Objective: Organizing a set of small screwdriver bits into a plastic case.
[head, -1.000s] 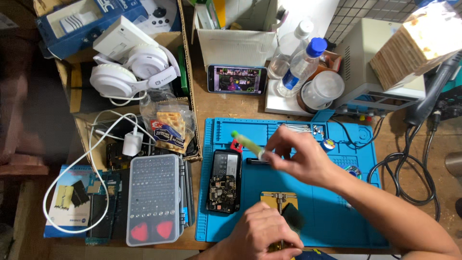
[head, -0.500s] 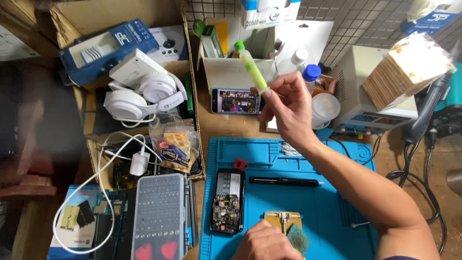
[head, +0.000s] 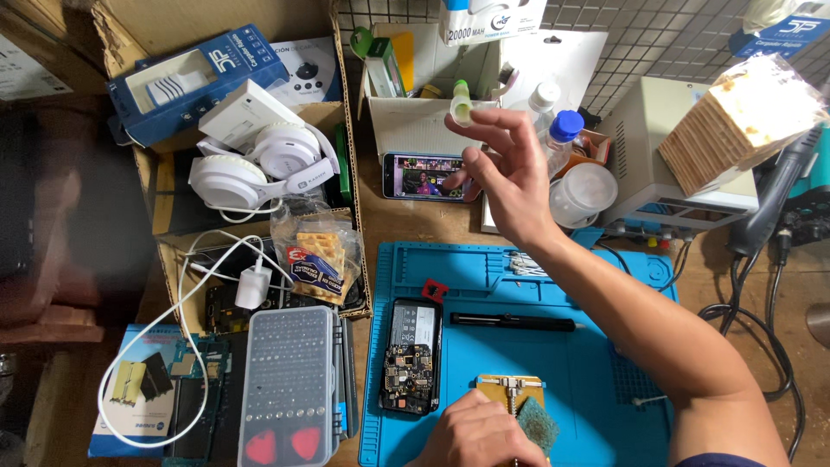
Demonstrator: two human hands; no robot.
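The right hand (head: 501, 169) was raised above the tabletop (head: 415, 227), fingers pinching a small green tube (head: 462, 105) near the white box (head: 424, 121). The left hand (head: 480, 432) seemingly gripped a greenish pad (head: 538, 424) on the blue mat (head: 588, 380), beside the opened phone (head: 411, 356).

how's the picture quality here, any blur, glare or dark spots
Head view: lit evenly from above, the blue silicone work mat and opened black phone sharp; the raised right hand with the small green tube is slightly motion-soft; the left edge falls into dark blurred shadow; the pale paper-wrapped stack at upper right is overexposed; the left hand is cropped by the bottom edge.
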